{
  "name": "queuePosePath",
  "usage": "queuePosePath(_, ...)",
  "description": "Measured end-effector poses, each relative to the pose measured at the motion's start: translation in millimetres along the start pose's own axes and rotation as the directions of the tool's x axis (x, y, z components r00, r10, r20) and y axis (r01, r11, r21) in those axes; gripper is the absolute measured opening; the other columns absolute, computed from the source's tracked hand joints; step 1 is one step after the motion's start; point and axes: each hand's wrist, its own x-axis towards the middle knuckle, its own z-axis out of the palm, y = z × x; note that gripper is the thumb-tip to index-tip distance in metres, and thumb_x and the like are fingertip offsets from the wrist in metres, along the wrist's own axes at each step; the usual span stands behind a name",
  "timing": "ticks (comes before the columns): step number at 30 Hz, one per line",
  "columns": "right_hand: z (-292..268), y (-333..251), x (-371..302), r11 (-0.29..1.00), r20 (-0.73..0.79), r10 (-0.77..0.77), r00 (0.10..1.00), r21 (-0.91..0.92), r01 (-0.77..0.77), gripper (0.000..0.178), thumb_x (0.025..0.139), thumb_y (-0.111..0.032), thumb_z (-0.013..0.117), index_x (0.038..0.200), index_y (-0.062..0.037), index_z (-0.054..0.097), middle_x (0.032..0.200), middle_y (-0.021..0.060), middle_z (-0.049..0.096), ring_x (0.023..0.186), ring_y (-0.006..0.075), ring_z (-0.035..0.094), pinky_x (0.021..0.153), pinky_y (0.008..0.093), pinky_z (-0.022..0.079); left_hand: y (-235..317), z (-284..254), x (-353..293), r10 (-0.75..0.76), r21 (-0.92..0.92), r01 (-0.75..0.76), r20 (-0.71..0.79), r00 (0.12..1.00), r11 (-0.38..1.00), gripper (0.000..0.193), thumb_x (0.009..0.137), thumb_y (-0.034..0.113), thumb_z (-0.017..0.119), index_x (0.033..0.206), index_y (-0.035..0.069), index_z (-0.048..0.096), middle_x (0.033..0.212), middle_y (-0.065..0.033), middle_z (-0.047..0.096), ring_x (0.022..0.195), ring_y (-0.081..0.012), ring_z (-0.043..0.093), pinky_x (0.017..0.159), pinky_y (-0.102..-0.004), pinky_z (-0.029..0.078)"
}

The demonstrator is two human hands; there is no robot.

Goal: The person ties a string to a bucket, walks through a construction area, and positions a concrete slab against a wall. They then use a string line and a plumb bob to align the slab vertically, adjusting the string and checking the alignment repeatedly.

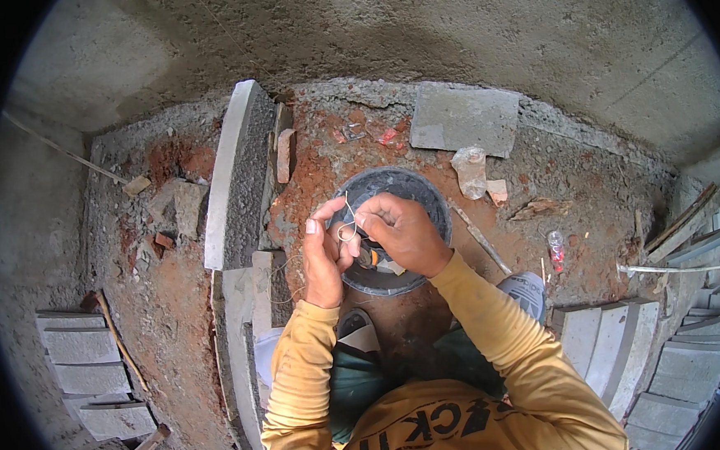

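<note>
A thin pale string (347,203) runs between my two hands, with a small loop in it. My right hand (407,232) pinches it between thumb and fingers. My left hand (326,256) has its fingers curled around the string near the loop, and a loose length trails down beside my left wrist. Right beneath both hands stands a round black bucket (434,200). Inside it lies something orange and black (368,258), partly covered by my hands, so its kind is unclear.
A low wall of grey concrete blocks (227,184) runs along my left. A flat grey slab (465,119) lies near the far wall, by a pale stone (470,173). A stick (480,238) and a plastic bottle (556,250) lie to the right. Blocks (606,338) stand lower right.
</note>
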Motion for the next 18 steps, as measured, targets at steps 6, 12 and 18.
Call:
queuePosePath(6,-2.8,4.8,-1.2,0.996,0.029,0.006,1.000,-0.084,-0.003,0.014,0.092,-0.013,0.060,0.093,0.0010,0.062,0.083,0.0008,0.062,0.073,0.0052,0.055,0.066,0.0237,0.046,-4.0,-6.5,2.2,0.108,0.080,-0.101,-0.090,0.990,0.992,0.014,0.094,0.015,0.055,0.100,0.004,0.060,0.070,0.0022,0.055,0.053,-0.0033,0.041,0.048,-0.0187,0.031)
queuePosePath(12,-11.4,-1.2,-0.8,0.983,0.034,-0.110,0.993,-0.146,0.114,0.015,0.091,-0.013,0.060,0.091,0.0011,0.061,0.079,0.0022,0.061,0.071,0.0074,0.055,0.065,0.0248,0.046,7.0,-18.8,5.4,0.119,0.120,-0.097,-0.195,0.974,0.988,0.016,0.096,0.018,0.057,0.101,0.003,0.061,0.071,0.0025,0.057,0.051,-0.0016,0.040,0.045,-0.0176,0.029)
queuePosePath(18,-11.9,-7.9,-3.6,0.998,0.059,0.062,0.996,0.009,-0.062,0.013,0.091,-0.013,0.061,0.092,0.0004,0.061,0.079,-0.0006,0.060,0.072,0.0055,0.054,0.064,0.0242,0.045,13.5,-23.2,5.6,0.147,-0.023,-0.155,-0.213,0.966,0.988,0.023,0.098,0.017,0.054,0.112,0.000,0.057,0.077,-0.0013,0.059,0.051,-0.0027,0.041,0.045,-0.0180,0.030)
